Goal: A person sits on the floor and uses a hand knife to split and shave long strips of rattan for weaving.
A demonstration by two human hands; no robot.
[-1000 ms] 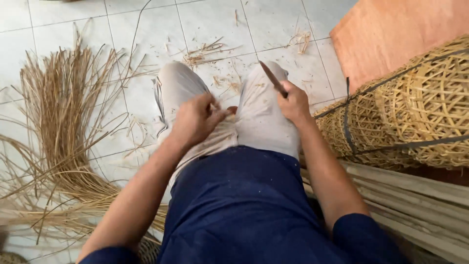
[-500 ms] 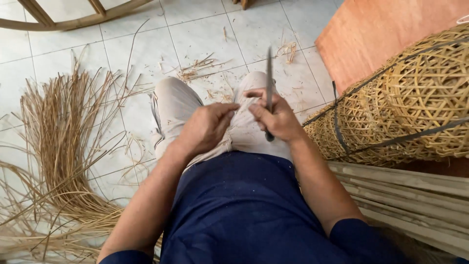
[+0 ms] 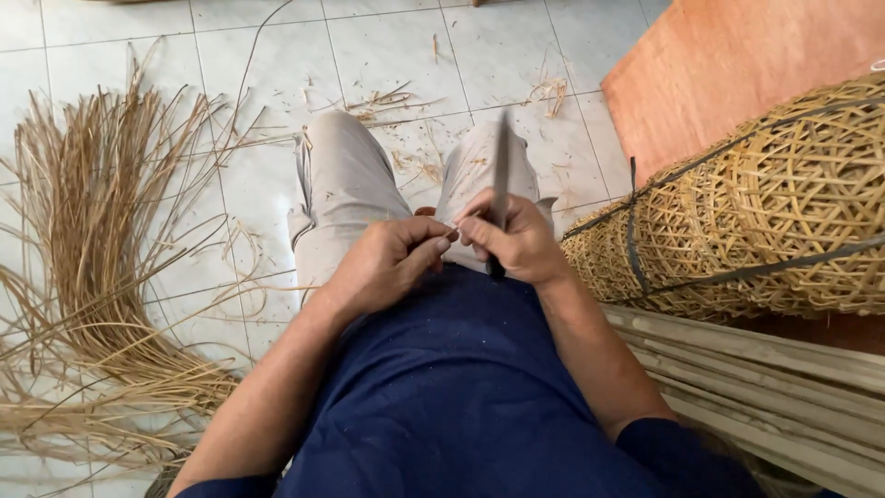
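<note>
Hands (image 3: 461, 244) closer, knife (image 3: 500, 175) now upright

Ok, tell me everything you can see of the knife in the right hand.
The knife is a slim, dark blade, motion-blurred, standing nearly upright over the lap with its tip pointing away from the person. The right hand is closed round its lower part; a dark handle end pokes out below the fist. The left hand meets the right just beside it, fingertips pinched. Blade edge and material cannot be told.

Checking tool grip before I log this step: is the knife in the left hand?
No, the knife is gripped in the right hand, blade pointing away over the knees, while the left hand pinches a thin strip beside it.
</note>
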